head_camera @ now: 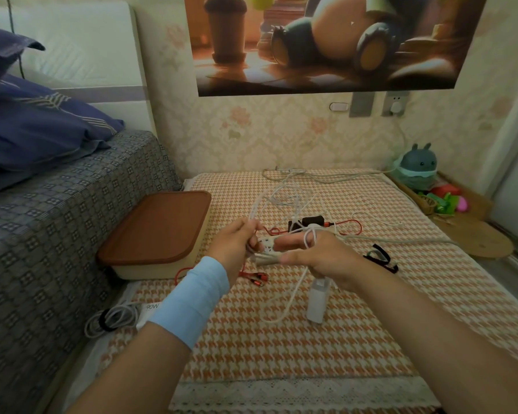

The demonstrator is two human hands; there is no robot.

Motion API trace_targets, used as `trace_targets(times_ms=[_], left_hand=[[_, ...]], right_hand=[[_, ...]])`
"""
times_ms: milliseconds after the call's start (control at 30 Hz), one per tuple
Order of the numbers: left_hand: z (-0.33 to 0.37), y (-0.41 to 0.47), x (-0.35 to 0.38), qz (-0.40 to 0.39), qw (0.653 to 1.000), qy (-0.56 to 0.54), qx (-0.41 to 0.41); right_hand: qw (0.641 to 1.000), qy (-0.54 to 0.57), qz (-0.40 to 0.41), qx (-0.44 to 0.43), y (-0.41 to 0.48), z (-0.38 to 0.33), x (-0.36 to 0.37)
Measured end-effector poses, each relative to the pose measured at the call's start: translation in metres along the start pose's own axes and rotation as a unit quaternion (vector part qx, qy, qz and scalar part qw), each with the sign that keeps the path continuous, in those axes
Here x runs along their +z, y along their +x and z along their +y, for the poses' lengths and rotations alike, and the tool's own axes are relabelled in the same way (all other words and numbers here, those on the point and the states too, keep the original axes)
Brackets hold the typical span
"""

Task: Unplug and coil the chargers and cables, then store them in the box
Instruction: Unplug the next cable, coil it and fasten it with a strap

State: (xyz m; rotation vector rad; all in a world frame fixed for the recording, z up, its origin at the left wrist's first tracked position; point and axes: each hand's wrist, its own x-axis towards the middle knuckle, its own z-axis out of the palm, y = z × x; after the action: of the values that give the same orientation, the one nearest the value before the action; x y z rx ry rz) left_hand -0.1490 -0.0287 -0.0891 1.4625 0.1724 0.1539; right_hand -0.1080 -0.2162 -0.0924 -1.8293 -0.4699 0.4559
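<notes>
**White cable [253, 213] spans both hands; box [159, 231] lies left**

The left hand [237, 243] curls its fingers round a bunch of white cable, whose slack climbs away beyond the fingertips. The right hand [323, 258] has its forefinger stretched toward the left, with a loop hooked over a bent finger. The white charger [315, 303] hangs just below its palm. The held stretch runs crosswise, fingers to fingers. The box, lid on, sits near the outer side of the left hand, the nearer one for stowing.

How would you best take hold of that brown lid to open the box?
Probably grip the brown lid at its overhanging right edge, coming from over the mat: the bed crowds its left, while the rim there juts past the cream box.
</notes>
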Motion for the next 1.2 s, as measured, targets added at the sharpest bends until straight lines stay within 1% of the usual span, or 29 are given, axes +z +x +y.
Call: trace_targets(times_ms=[33,67,100,167,233,300,367,433,500,567,600,667,700,800,867,933,1000,1033,1067,1100,1133,1167,1200], left_hand=[[0.000,0.001,0.002,-0.008,0.992,-0.122,-0.018],[0.001,0.001,0.003,-0.011,0.975,-0.217,-0.036],[0.003,0.002,0.003,-0.014,0.955,-0.291,-0.050],[0.009,0.003,0.002,-0.014,0.919,-0.389,-0.064],[0.013,0.004,-0.001,-0.005,0.901,-0.429,-0.056],[0.015,0.003,0.001,0.008,0.905,-0.424,-0.042],[0.015,0.002,0.004,0.020,0.914,-0.404,-0.022],[0.015,0.001,0.008,0.033,0.931,-0.363,0.005],[0.015,0.002,0.009,0.055,0.959,-0.275,0.036],[0.013,0.003,0.008,0.081,0.982,-0.168,0.040],[0.011,0.004,0.006,0.096,0.986,-0.131,0.025],[0.009,0.006,0.001,0.124,0.989,-0.074,-0.016],[0.008,0.007,-0.001,0.141,0.988,-0.049,-0.043],[0.010,0.011,-0.009,0.178,0.976,0.002,-0.127],[0.011,0.013,-0.017,0.186,0.971,0.045,-0.144],[0.011,0.015,-0.025,0.188,0.968,0.036,-0.160],[0.009,0.020,-0.032,0.183,0.966,0.018,-0.180],[0.008,0.024,-0.035,0.190,0.963,0.026,-0.189],[0.007,0.028,-0.040,0.206,0.957,0.073,-0.190],[0.007,0.030,-0.044,0.205,0.945,0.173,-0.186],[0.008,0.029,-0.049,0.171,0.917,0.303,-0.194],[0.010,0.023,-0.052,0.103,0.877,0.416,-0.216],[0.016,0.013,-0.050,0.019,0.844,0.462,-0.271]], right_hand=[[1.000,-0.011,-0.019,-0.003,0.000,0.000,0.002],[0.999,-0.030,-0.035,-0.001,0.001,-0.001,0.003],[0.997,-0.059,-0.047,0.006,0.001,-0.003,0.006],[0.990,-0.127,-0.060,0.019,0.003,-0.005,0.008],[0.986,-0.144,-0.072,0.034,0.003,-0.006,0.008],[0.983,-0.134,-0.109,0.062,0.001,-0.009,0.007],[0.976,-0.104,-0.174,0.085,-0.001,-0.012,0.004],[0.965,-0.047,-0.237,0.101,-0.003,-0.013,-0.001],[0.954,0.023,-0.280,0.102,-0.004,-0.010,-0.007],[0.953,0.081,-0.275,0.098,-0.007,-0.008,-0.011],[0.957,0.104,-0.254,0.096,-0.007,-0.006,-0.012],[0.966,0.133,-0.195,0.105,-0.010,-0.006,-0.014],[0.967,0.138,-0.183,0.110,-0.011,-0.007,-0.014],[0.952,0.194,-0.204,0.124,-0.010,-0.009,-0.014],[0.930,0.264,-0.216,0.138,-0.008,-0.009,-0.014],[0.913,0.316,-0.213,0.148,-0.007,-0.008,-0.014],[0.901,0.335,-0.227,0.156,-0.005,-0.005,-0.015],[0.896,0.340,-0.237,0.158,-0.004,-0.003,-0.016],[0.896,0.336,-0.243,0.162,-0.004,-0.002,-0.016],[0.902,0.317,-0.240,0.167,-0.003,-0.002,-0.016],[0.914,0.289,-0.224,0.175,-0.002,-0.004,-0.015],[0.927,0.260,-0.203,0.180,-0.002,-0.005,-0.015],[0.937,0.232,-0.186,0.183,-0.003,-0.005,-0.015]])
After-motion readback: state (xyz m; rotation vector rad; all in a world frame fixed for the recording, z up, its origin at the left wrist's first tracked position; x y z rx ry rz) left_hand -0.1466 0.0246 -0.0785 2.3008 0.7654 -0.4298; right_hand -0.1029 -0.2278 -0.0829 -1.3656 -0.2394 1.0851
